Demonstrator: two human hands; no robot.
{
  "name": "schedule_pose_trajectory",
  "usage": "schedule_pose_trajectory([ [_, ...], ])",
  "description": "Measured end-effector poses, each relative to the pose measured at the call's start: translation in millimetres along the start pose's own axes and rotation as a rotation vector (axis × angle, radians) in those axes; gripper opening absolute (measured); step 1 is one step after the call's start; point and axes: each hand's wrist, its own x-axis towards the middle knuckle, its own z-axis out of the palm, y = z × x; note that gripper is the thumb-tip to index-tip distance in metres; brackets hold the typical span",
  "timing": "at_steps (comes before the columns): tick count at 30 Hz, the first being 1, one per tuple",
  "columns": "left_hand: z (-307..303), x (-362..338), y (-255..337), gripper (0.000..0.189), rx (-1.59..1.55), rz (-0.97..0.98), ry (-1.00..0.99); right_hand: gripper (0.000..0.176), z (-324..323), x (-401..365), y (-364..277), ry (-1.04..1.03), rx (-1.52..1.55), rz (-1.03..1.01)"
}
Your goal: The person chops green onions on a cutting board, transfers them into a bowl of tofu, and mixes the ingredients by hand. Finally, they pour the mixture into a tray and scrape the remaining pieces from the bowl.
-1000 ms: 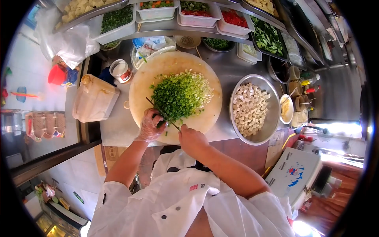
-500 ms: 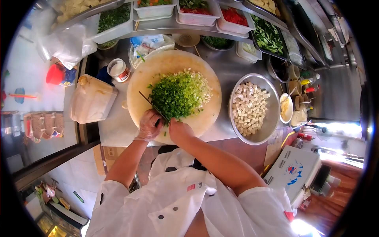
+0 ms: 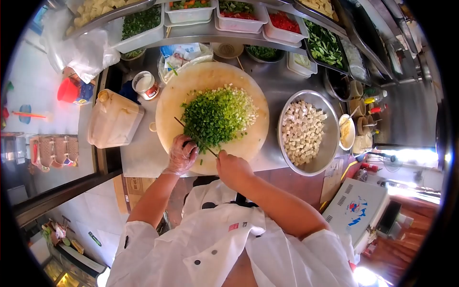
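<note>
A mound of chopped green onions (image 3: 215, 115), green at the left and pale at the right, covers the middle of a round cutting board (image 3: 167, 95). My right hand (image 3: 234, 170) is closed round the handle end of a knife (image 3: 179, 121), whose thin dark blade shows nearly edge-on, slanting along the mound's near left side. My left hand (image 3: 182, 155), in a clear plastic glove, is beside the blade at the board's front left. Its fingers are curled in; what they hold, if anything, is hidden. A few green bits lie on the board between the hands.
Right of the board stands a steel bowl (image 3: 281, 136) of white cubes. A plastic container (image 3: 117, 119) and an open jar (image 3: 145, 85) are at the left. Tubs of chopped vegetables (image 3: 189, 14) line the shelf behind. A small bowl (image 3: 352, 138) sits farther right.
My right hand has moved right, away from my left, and the knife has moved slightly right with it. The left fingers have shifted a little beside the blade.
</note>
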Motion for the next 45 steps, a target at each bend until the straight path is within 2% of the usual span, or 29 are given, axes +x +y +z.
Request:
schedule_pose_trajectory([
  [4,-3,2,-5,0.03,-0.037,0.009,-0.048,0.02,-10,-6,-12,-0.164,-0.061,0.06],
  [12,2,-4,-9,0.029,-0.134,-0.088,-0.072,0.02,49,45,7,-0.075,-0.027,0.014],
  [14,0,-4,-14,0.029,-0.123,-0.05,-0.084,0.02,55,52,10,-0.031,-0.007,-0.019],
  [17,-5,1,-6,0.029,-0.115,-0.008,-0.045,0.024,37,46,24,0.016,0.042,-0.053],
  [19,-12,-3,0,0.03,-0.08,-0.006,-0.027,0.024,18,27,11,0.018,0.054,-0.05],
  [22,-13,-6,-3,0.03,-0.039,0.001,-0.02,0.022,4,5,-2,-0.125,-0.071,-0.001],
  [25,-6,-6,-11,0.029,-0.086,-0.009,-0.045,0.022,20,7,1,-0.16,-0.069,0.038],
  [29,-5,-13,-10,0.028,-0.106,-0.063,-0.116,0.023,54,38,4,-0.107,-0.021,0.019],
  [34,-15,-1,-8,0.03,-0.066,-0.013,-0.092,0.024,40,45,8,-0.012,0.041,-0.08],
  [37,-20,-10,-3,0.03,-0.033,-0.019,-0.057,0.024,22,19,-3,-0.073,0.025,-0.038],
  [40,-13,-16,-12,0.03,-0.033,-0.012,-0.077,0.024,41,19,-2,-0.089,-0.091,-0.028],
  [45,-16,-13,-13,0.032,-0.048,0.016,-0.14,0.021,59,49,3,-0.051,-0.022,-0.081],
])
